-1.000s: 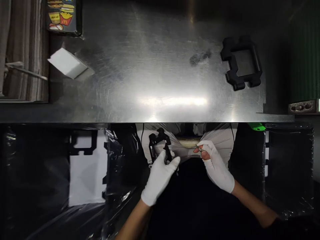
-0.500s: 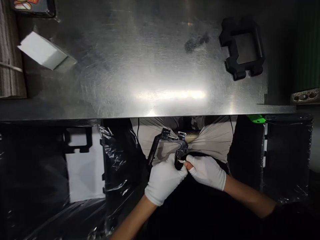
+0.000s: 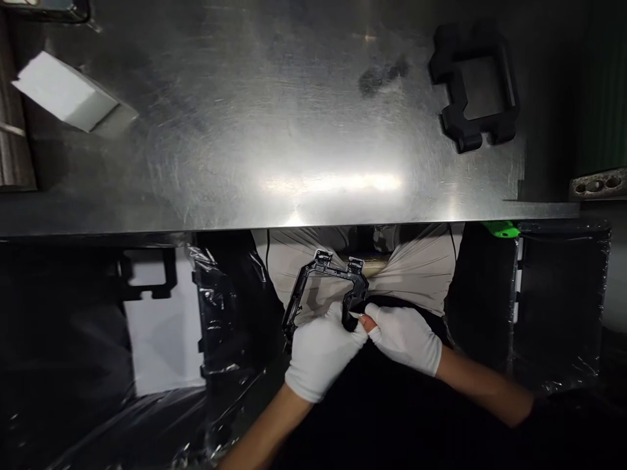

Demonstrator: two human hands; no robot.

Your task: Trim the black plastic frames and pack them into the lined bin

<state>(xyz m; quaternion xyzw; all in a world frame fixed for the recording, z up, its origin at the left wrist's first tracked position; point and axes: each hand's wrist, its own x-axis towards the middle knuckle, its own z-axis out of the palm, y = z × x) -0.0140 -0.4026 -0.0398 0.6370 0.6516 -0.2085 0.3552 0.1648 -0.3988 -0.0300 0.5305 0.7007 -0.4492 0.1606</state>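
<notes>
I note both white-gloved hands at lower centre of the frame, above the lap and short of the tabletop (image 3: 220,137) edge. The left hand (image 3: 323,352) has its fingers closed on the lower right limb of a black frame (image 3: 336,270). The right hand (image 3: 409,339) has thumb and forefinger pinched narrow on a small pointed tool (image 3: 353,316), its tip at or very near that same limb; whether it touches I cannot tell. I judge the step in hand to be fine edge work on this limb, and consider that the next move calls for a firm left grip and a short, controlled stroke clear of the left fingertips. Condition of the piece: an angular ring tilted in the grasp, two lugs with small pale dots along its top edge, a recessed, ribbed face turned up, and light glinting on its edges. Its lower portion is covered by the left glove, so I cannot pass comment there. A second black frame (image 3: 456,98) lies flat at upper right, well apart; a white box (image 3: 61,91) sits at upper left.
</notes>
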